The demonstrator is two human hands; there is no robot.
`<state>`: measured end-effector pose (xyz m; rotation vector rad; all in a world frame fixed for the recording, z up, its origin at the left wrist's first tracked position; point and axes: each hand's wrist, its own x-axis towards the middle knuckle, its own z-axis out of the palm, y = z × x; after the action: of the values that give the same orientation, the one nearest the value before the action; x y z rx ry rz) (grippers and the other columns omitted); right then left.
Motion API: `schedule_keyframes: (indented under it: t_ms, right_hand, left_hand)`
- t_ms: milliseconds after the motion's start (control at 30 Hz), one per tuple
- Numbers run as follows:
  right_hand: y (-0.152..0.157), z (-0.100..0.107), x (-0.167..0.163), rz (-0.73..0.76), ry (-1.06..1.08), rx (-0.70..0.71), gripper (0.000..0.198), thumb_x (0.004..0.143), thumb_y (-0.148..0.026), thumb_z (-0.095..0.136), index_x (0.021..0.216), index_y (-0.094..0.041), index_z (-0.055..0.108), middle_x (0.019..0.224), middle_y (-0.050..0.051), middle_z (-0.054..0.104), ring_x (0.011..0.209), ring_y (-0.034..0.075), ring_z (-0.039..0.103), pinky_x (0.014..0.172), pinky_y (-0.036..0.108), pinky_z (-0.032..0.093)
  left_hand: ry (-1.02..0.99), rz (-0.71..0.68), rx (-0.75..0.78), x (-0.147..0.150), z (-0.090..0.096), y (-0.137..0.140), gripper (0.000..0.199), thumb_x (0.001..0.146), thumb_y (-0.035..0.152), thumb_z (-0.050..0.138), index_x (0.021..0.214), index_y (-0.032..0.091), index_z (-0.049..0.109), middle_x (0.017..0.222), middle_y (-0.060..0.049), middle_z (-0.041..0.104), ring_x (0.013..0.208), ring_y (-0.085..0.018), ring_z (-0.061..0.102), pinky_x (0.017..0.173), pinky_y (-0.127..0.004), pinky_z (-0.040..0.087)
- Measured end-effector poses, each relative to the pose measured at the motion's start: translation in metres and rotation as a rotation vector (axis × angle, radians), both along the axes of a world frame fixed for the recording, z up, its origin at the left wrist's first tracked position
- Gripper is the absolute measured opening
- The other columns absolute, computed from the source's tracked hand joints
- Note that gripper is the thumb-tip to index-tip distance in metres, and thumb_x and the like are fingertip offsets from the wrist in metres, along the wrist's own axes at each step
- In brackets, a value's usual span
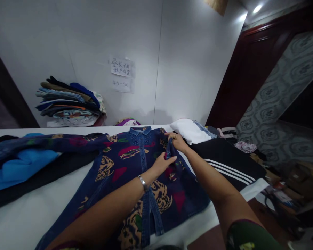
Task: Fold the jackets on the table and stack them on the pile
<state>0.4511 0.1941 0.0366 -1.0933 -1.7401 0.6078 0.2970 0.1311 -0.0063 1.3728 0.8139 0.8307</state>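
Pinching a fold on the right side of the dark-blue patterned denim shirt (135,163), both hands closed on cloth: right hand (176,140) at the far end, left hand (161,163) nearer, shirt lying collar-far, hem-near on the white table (28,208).

Denim shirt (135,177): dark blue, printed with tan, red and green patches. Lies flat, front up, buttoned, collar toward the table's far edge, hem at the near edge. One sleeve extends left; right shoulder fabric is lifted.
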Motion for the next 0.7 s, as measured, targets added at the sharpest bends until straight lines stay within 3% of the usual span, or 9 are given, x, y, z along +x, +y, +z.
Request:
schedule_keyframes:
  t_ms: [100,200,333,433,567,700]
  right_hand:
    - [-0.011,-0.013,0.01,-0.099,0.053,-0.036,0.029,0.068,-0.011,0.048,0.087,-0.02,0.068,0.128,0.004,0.059,0.12,0.021,0.051,0.104,0.039,0.037]
    - [-0.041,-0.035,0.04,-0.272,0.0,-0.155,0.053,0.073,-0.015,0.055,0.126,-0.02,0.056,0.136,0.007,0.052,0.125,0.022,0.047,0.104,0.038,0.037]
    - [-0.106,-0.08,0.086,-0.437,-0.241,-0.503,0.06,0.077,-0.024,0.062,0.135,-0.013,0.049,0.125,0.014,0.06,0.102,0.023,0.062,0.092,0.036,0.047]
    - [-0.148,-0.103,0.103,-0.425,-0.338,-0.643,0.061,0.077,-0.034,0.065,0.133,-0.013,0.051,0.104,0.011,0.068,0.087,0.023,0.065,0.08,0.035,0.05]
    - [-0.175,-0.098,0.099,-0.342,-0.296,-0.666,0.051,0.068,-0.038,0.073,0.112,-0.014,0.065,0.095,0.01,0.069,0.088,0.025,0.065,0.08,0.035,0.05]
    - [-0.183,-0.067,0.076,-0.094,0.062,-0.723,0.059,0.067,-0.044,0.073,0.117,-0.016,0.061,0.097,0.008,0.069,0.085,0.024,0.065,0.077,0.037,0.053]
  left_hand:
    - [0.015,0.119,-0.099,-0.001,0.011,-0.004,0.013,0.062,0.021,0.073,0.068,0.02,0.061,0.068,-0.006,0.068,0.067,-0.024,0.066,0.063,-0.034,0.053]
    - [-0.021,0.132,-0.133,-0.026,0.041,0.017,0.017,0.061,0.016,0.069,0.076,0.02,0.062,0.06,-0.002,0.064,0.052,-0.019,0.062,0.054,-0.032,0.052]
    - [-0.143,0.203,-0.209,-0.067,0.094,0.069,0.018,0.058,0.009,0.068,0.07,0.017,0.057,0.058,-0.002,0.062,0.048,-0.015,0.059,0.054,-0.029,0.054]
    - [-0.152,0.238,-0.232,-0.079,0.125,0.102,0.017,0.059,0.008,0.069,0.068,0.016,0.057,0.056,-0.003,0.061,0.048,-0.015,0.059,0.051,-0.028,0.054]
    - [-0.164,0.253,-0.226,-0.067,0.151,0.128,0.015,0.059,0.008,0.066,0.065,0.016,0.055,0.053,-0.002,0.058,0.046,-0.015,0.056,0.05,-0.029,0.053]
    - [-0.243,0.346,-0.147,-0.052,0.165,0.146,0.017,0.058,0.009,0.066,0.066,0.016,0.053,0.051,0.001,0.054,0.046,-0.014,0.053,0.049,-0.027,0.051]
